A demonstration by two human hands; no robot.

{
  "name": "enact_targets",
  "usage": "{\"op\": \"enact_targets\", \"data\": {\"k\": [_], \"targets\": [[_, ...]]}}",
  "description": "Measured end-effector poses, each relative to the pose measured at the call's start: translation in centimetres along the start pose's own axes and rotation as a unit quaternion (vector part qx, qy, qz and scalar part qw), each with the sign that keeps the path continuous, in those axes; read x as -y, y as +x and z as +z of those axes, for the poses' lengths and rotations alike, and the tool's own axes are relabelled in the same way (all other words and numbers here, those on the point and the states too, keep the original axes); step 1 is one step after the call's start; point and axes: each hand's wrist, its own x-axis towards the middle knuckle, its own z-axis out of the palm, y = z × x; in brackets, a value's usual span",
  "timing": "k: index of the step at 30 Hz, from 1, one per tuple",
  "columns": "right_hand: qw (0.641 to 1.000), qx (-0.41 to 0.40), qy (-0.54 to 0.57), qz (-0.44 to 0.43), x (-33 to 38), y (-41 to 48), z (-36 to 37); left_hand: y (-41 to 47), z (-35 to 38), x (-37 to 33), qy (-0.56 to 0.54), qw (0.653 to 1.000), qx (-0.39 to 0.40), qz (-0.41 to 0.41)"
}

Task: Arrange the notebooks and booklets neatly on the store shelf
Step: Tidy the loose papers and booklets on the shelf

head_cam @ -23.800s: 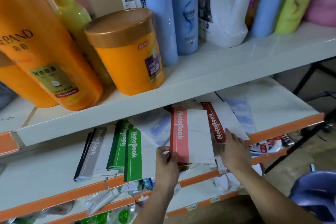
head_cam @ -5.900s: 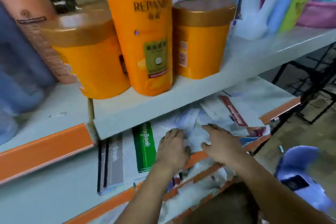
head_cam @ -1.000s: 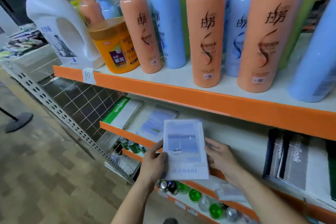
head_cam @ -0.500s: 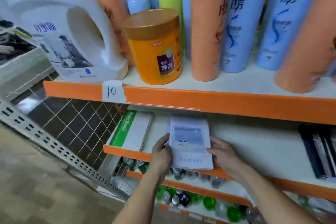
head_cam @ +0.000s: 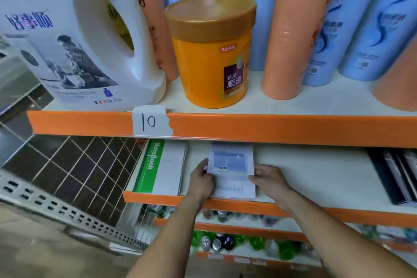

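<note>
Head view. Pale blue booklet (head_cam: 232, 171) is laid flat on the white shelf (head_cam: 316, 176), just beside the green notebook (head_cam: 162, 167). Its left edge is pinched by the left hand (head_cam: 203, 181). Bent fingers of the right hand (head_cam: 268, 179) are set against its right edge; grip possibly closed, but blurred. Squaring is judged in hand; alignment, then release, is called for. Dark notebooks (head_cam: 397, 176) are stacked well to the right. Tiled floor (head_cam: 67, 171) is seen at left.

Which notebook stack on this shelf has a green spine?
The leftmost stack, beside the left hand; the held booklets are pale blue, the far-right stack dark.
</note>
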Motion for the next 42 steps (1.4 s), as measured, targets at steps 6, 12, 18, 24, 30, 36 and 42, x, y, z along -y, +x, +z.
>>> {"op": "enact_targets", "data": {"k": [6, 12, 18, 24, 30, 36, 42], "targets": [[0.998, 0.026, -0.030, 0.038, -0.3, 1.1, 0.6, 0.9, -0.2, 0.9, 0.009, 1.000, -0.007, 0.003], [0.999, 0.027, -0.027, 0.028, -1.2, 2.0, 0.8, 1.4, -0.3, 1.3, 0.028, 1.000, -0.002, 0.010], [0.998, 0.007, -0.058, 0.014, -2.3, 2.6, 1.3, 1.1, -0.2, 1.0, 0.081, 0.997, -0.001, 0.014], [0.992, -0.030, -0.123, 0.013, -3.6, 3.0, 1.5, 1.9, -0.2, 2.0, 0.109, 0.994, -0.006, 0.004], [0.986, -0.030, -0.165, 0.004, -4.0, 3.1, 1.6, 2.2, -0.4, 2.2, 0.109, 0.994, 0.006, 0.013], [0.987, -0.022, -0.157, 0.011, -4.3, 3.3, 1.4, 1.8, -0.6, 2.3, 0.116, 0.993, 0.019, 0.019], [0.992, 0.009, -0.119, 0.028, -4.4, 3.2, 0.8, 2.0, -0.5, 2.8, 0.136, 0.990, 0.025, 0.020]]}}
